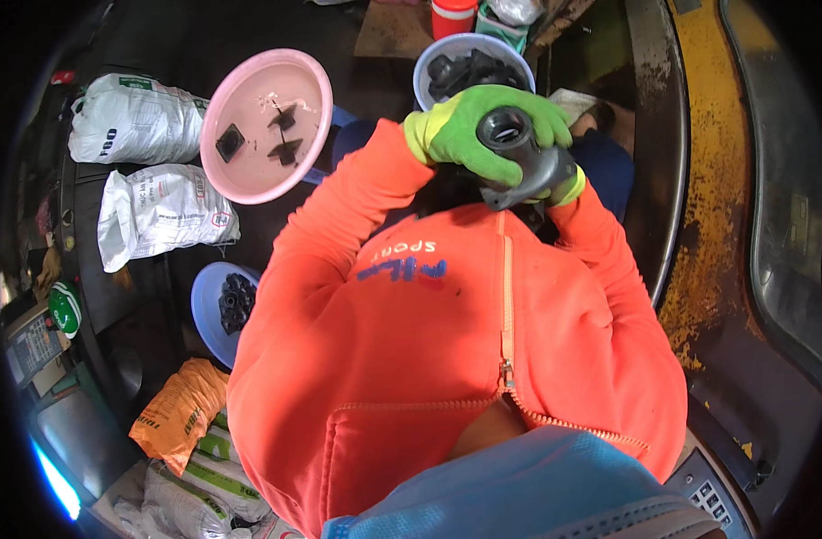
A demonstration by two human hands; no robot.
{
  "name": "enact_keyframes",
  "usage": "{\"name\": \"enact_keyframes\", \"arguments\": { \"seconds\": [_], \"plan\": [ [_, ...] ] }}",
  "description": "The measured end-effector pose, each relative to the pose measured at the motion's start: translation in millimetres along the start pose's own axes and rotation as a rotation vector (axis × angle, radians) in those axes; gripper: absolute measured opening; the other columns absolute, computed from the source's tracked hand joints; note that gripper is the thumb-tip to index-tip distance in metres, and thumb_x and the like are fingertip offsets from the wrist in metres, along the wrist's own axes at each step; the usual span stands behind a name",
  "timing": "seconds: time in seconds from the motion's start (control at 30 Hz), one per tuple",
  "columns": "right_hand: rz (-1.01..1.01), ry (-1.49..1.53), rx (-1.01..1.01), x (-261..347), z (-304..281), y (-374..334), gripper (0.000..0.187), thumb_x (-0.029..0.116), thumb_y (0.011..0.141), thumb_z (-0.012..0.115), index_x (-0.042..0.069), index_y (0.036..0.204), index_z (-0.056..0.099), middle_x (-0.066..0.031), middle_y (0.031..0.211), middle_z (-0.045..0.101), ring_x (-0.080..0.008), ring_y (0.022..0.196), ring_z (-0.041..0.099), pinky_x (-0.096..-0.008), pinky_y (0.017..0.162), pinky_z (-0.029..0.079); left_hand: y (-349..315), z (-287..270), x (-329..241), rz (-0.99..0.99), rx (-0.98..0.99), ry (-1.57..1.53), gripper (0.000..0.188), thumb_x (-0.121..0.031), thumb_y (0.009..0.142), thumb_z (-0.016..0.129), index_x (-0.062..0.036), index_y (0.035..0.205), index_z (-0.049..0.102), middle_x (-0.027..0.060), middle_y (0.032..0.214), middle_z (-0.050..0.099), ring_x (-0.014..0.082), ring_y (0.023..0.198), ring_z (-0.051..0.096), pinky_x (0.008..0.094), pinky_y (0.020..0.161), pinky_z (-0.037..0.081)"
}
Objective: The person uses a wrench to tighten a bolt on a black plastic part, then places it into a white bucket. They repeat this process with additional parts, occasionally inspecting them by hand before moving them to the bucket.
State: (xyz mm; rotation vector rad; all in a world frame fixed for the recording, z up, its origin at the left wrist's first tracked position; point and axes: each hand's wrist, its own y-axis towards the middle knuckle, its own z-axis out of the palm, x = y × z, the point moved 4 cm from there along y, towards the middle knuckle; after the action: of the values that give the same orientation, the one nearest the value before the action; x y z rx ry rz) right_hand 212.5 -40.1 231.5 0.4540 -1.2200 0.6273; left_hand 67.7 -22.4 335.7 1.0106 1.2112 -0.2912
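Note:
In front of my chest is a black moulded part with a round, collared opening that faces up. My left hand, in a green glove with a yellow cuff, is closed around its far and left sides. From the right, my gloved right hand grips the part's lower side; most of its fingers are hidden behind the part. Just beyond my hands stands a blue basin with several black parts in it.
To the left, a pink basin holds a few small black pieces in water. Nearby are white sacks, another blue basin with black parts and an orange bag. A worn yellow machine frame rises on the right. A red bucket stands far off.

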Motion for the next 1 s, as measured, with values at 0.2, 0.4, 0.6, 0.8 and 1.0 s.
{"name": "enact_keyframes", "arguments": {
  "seconds": [0.2,0.4,0.6,0.8,1.0],
  "plan": [
    [0.097,0.447,-0.410,23,-12,4,0.029,0.027,0.095,0.050,0.007,0.116,0.055,0.0010,0.083,0.058,-0.0042,0.046,0.037,-0.0194,0.040,0.026,-12,-23,-3,0.035,-0.249,0.764,0.067,-0.013,0.056,0.083,-0.0048,0.117,0.056,0.0123,0.132,0.051,0.0274,0.125,0.046,0.0393,0.102,0.038],
    [-0.071,0.796,0.115,52,2,19,0.026,0.015,0.094,0.050,0.000,0.114,0.059,-0.0037,0.091,0.061,-0.0073,0.073,0.058,-0.0213,0.057,0.047,-27,-19,38,-0.126,-0.736,-0.490,0.069,-0.039,0.093,0.049,-0.0008,0.145,0.026,0.0159,0.147,0.034,0.0309,0.132,0.038,0.0429,0.109,0.031],
    [-0.136,-0.688,-0.690,61,-17,18,0.051,0.024,0.086,0.066,0.001,0.126,0.046,-0.0085,0.108,0.059,-0.0139,0.094,0.058,-0.0261,0.081,0.047,-36,-3,51,-0.176,-0.655,-1.124,0.060,-0.030,0.091,0.049,-0.0049,0.143,0.031,0.0218,0.138,0.043,0.0344,0.123,0.048,0.0515,0.101,0.041],
    [-0.410,-1.071,-0.220,90,3,1,0.023,0.008,0.088,0.057,0.003,0.110,0.061,-0.0106,0.094,0.064,-0.0244,0.083,0.064,-0.0324,0.072,0.051,-43,-18,56,-0.293,-0.705,-0.986,0.057,-0.028,0.086,0.050,-0.0032,0.136,0.038,0.0227,0.132,0.048,0.0358,0.114,0.054,0.0548,0.089,0.048],
    [-0.481,-1.259,-0.169,98,4,6,0.025,0.012,0.086,0.061,0.006,0.111,0.062,-0.0112,0.088,0.064,-0.0300,0.077,0.063,-0.0348,0.065,0.051,-38,-17,57,-0.318,-0.654,-1.034,0.059,-0.022,0.082,0.050,-0.0025,0.136,0.037,0.0216,0.131,0.049,0.0358,0.112,0.054,0.0507,0.090,0.047]
  ]
}}
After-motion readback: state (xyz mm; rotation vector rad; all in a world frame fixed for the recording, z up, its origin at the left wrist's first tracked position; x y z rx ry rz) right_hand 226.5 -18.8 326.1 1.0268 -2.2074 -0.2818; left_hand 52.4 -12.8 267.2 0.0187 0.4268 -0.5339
